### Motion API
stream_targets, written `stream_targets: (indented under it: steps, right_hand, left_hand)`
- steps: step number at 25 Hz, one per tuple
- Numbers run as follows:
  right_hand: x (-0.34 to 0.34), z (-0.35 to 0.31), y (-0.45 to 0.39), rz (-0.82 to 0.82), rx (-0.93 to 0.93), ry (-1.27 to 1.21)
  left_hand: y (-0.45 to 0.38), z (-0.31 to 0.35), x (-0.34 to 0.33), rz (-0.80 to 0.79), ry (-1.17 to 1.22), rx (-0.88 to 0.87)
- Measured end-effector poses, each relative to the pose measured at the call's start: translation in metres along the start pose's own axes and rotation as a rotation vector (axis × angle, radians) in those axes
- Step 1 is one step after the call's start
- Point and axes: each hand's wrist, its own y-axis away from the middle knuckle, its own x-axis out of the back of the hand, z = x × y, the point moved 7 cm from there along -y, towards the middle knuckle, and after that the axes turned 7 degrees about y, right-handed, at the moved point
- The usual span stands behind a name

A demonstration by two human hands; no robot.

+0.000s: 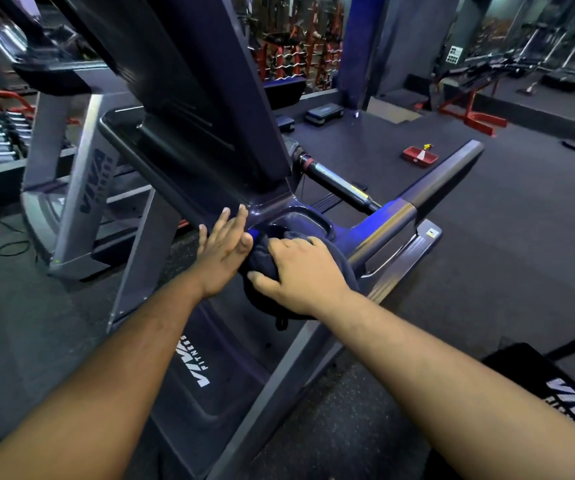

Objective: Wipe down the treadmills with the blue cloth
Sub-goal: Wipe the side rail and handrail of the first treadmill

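Observation:
A grey treadmill [161, 258] fills the middle of the head view, seen from its front side, with its dark console panel [189, 81] tilted above. The dark blue cloth [265, 258] is bunched on the console tray beside the cup holder recess [300, 220]. My right hand [300, 275] lies on top of the cloth with fingers curled into it. My left hand [223, 247] rests flat with straight fingers against the tray edge, just left of the cloth. The handrail [442, 181] runs off to the right.
A second treadmill [71, 188] stands to the left. A red tray [420, 156] sits on the dark floor behind. Red benches [473, 112] and weight racks stand at the back. A dark mat [556, 393] with white lettering is at lower right.

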Motion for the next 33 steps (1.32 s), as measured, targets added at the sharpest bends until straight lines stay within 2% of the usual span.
stream_targets:
  steps: [3,5,7,9,10,12,15,16,19,21,24,26,29,31,33]
  right_hand:
    - [-0.014,0.05,0.032,0.079,0.232,0.005]
    - [-0.019,0.099,0.039,0.125,0.155,-0.015]
    - [-0.019,0.118,0.033,0.086,-0.067,-0.101]
    - [-0.018,0.087,0.035,0.122,-0.253,-0.107]
    - [-0.017,0.059,0.039,0.15,-0.257,-0.089]
    - [-0.015,0.015,0.048,0.172,-0.128,-0.061]
    - [-0.016,0.036,0.043,0.103,0.076,-0.053]
    - [-0.019,0.062,0.037,0.056,0.036,-0.073]
    - [-0.029,0.147,0.021,-0.089,-0.364,-0.172]
    - [-0.034,0.147,0.021,-0.111,-0.478,-0.165]
    - [-0.027,0.111,0.04,-0.033,-0.282,-0.207]
    - [-0.028,0.123,0.053,-0.033,-0.158,-0.196]
    - [-0.037,0.196,0.025,-0.082,-0.258,-0.17]
    - [-0.044,0.235,-0.011,-0.202,-0.33,-0.103]
    - [-0.052,0.246,-0.035,-0.314,-0.269,-0.031]
  left_hand:
    - [0.001,0.001,-0.002,-0.002,-0.077,-0.014]
    - [0.002,0.0,-0.003,-0.007,-0.1,-0.015]
    - [0.002,0.0,-0.003,-0.011,-0.088,-0.01]
    - [0.002,0.0,-0.003,-0.018,-0.064,-0.013]
    - [0.002,0.0,-0.003,-0.018,-0.056,-0.016]
    - [0.001,-0.001,-0.002,-0.021,-0.062,-0.015]
    - [0.004,0.003,-0.003,0.008,-0.207,-0.009]
    - [0.006,0.007,-0.005,0.018,-0.269,-0.014]
    - [0.014,0.035,-0.021,0.008,-0.418,-0.076]
    - [0.014,0.056,-0.032,-0.011,-0.499,-0.103]
    - [0.006,0.079,-0.046,-0.038,-0.595,-0.102]
    - [-0.002,0.09,-0.06,-0.074,-0.639,-0.113]
    - [-0.022,0.104,-0.078,-0.093,-0.652,-0.1]
    - [-0.043,0.113,-0.088,-0.099,-0.65,-0.065]
    - [-0.063,0.119,-0.099,-0.103,-0.66,-0.008]
